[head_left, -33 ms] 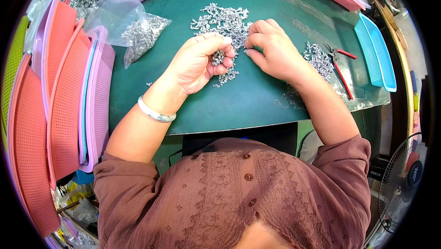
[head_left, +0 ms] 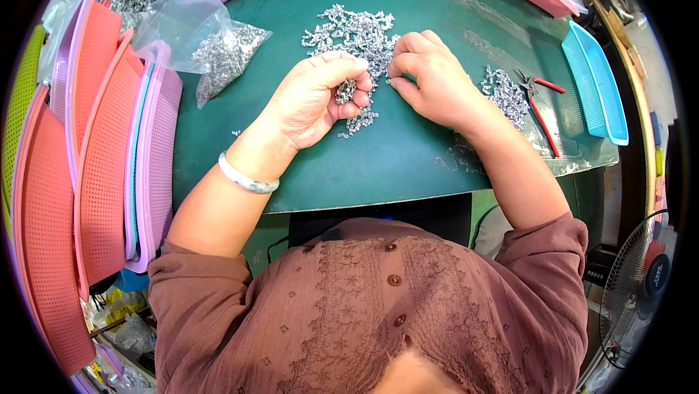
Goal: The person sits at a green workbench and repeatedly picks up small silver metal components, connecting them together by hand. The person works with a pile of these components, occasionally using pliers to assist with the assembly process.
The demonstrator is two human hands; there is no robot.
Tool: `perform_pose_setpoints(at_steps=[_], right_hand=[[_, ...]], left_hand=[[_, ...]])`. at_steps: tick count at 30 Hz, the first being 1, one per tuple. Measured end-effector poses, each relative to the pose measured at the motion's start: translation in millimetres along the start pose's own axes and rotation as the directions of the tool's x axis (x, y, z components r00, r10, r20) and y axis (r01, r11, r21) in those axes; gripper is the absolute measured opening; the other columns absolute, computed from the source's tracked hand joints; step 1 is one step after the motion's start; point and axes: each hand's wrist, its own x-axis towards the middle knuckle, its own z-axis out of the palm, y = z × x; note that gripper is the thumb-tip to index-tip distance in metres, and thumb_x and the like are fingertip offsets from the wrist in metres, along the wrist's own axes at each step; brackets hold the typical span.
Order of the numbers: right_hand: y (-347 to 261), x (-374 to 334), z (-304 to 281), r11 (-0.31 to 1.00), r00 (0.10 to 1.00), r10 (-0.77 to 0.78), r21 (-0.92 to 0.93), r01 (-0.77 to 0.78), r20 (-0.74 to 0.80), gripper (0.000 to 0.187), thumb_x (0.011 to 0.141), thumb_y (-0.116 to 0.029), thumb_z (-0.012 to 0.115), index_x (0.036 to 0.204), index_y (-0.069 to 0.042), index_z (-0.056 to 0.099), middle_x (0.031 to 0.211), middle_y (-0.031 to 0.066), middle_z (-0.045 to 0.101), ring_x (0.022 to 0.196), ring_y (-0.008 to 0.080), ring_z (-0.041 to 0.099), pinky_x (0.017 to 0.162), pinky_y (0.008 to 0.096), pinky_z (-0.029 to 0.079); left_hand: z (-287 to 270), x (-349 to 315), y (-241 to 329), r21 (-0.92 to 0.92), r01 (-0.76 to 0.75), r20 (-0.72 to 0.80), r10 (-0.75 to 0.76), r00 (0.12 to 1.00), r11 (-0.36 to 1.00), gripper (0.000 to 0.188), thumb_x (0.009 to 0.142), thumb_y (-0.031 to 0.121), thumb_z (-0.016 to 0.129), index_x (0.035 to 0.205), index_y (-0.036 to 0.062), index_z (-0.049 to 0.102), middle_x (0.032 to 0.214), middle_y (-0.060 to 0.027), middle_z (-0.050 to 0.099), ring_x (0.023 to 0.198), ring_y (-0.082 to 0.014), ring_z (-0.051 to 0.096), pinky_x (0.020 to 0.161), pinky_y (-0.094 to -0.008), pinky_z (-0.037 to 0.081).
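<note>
A loose heap of small silvery metal pieces (head_left: 357, 26) lies at the middle of the green table. My left hand (head_left: 312, 96) is curled palm-up at the heap's near left side, with a small cluster of metal pieces (head_left: 345, 90) cupped in its bent fingers. Thumb and forefinger of that hand meet above the cluster. Just to the right, my right hand (head_left: 435, 77) is closed, its thumb drawn in toward the bent fingers. A tiny grey bit shows by the thumb tip, too small to name. More pieces trail toward me below the left fingers.
A smaller pile of metal pieces (head_left: 504, 96) and red-handled pliers (head_left: 539, 114) lie right. A clear bag of metal pieces (head_left: 227, 59) rests left. Stacked plastic baskets (head_left: 109, 176) flank the left edge; a blue basket (head_left: 595, 88) sits at the right edge. A fan (head_left: 632, 288) stands lower right.
</note>
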Motion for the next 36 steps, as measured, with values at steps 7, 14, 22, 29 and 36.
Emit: perform_pose_setpoints(at_steps=[7,14,22,29,36], right_hand=[[0,2,0,0.994,0.998,-0.026,0.102,0.032,-0.057,0.005,0.069,-0.004,0.061,0.072,-0.003,0.057,0.083,0.0084,0.055,0.083,0.0281,0.049,0.075,0.0353,0.042],[-14,6,-6,0.96,0.979,-0.12,0.232,0.156,-0.163,0.01,0.069,-0.003,0.061,0.077,-0.004,0.055,0.083,0.0076,0.054,0.082,0.0279,0.048,0.073,0.0354,0.041],[-10,4,-4,0.946,0.983,-0.072,0.301,0.121,-0.167,0.01,0.07,-0.003,0.062,0.078,-0.005,0.056,0.083,0.0074,0.056,0.082,0.0276,0.051,0.073,0.0356,0.042],[-9,2,-8,0.948,0.988,-0.07,0.301,0.108,-0.134,0.013,0.071,0.0,0.061,0.083,-0.003,0.057,0.089,0.0096,0.057,0.087,0.0248,0.055,0.076,0.0318,0.044],[-12,4,-7,0.932,0.982,-0.072,0.338,0.13,-0.177,0.01,0.069,-0.001,0.061,0.078,-0.005,0.057,0.083,0.0077,0.057,0.083,0.0268,0.053,0.073,0.0346,0.044]], left_hand=[[8,-1,-1,0.11,0.043,-0.114,-0.031,0.993,0.993,0.011,0.085,0.016,0.056,0.085,0.0054,0.057,0.071,-0.0011,0.054,0.056,-0.0078,0.048,0.043,-0.0169,0.035],[6,-2,-2,0.175,0.074,-0.052,-0.066,0.996,0.982,0.011,0.081,0.016,0.061,0.083,0.0052,0.059,0.068,-0.001,0.055,0.053,-0.007,0.049,0.044,-0.0175,0.037],[8,-3,-3,0.22,0.009,-0.044,0.001,0.999,0.975,0.008,0.082,0.012,0.06,0.085,0.0044,0.059,0.069,-0.0007,0.056,0.054,-0.006,0.05,0.045,-0.0174,0.039],[6,-1,-5,0.185,-0.034,-0.016,0.038,0.999,0.982,0.008,0.083,0.01,0.057,0.087,0.0038,0.059,0.07,-0.0012,0.056,0.055,-0.0064,0.049,0.046,-0.0177,0.037],[5,-1,-5,0.161,-0.032,-0.008,0.033,0.999,0.986,0.009,0.081,0.009,0.058,0.088,0.0037,0.059,0.071,-0.0012,0.057,0.055,-0.0065,0.05,0.046,-0.0182,0.039]])
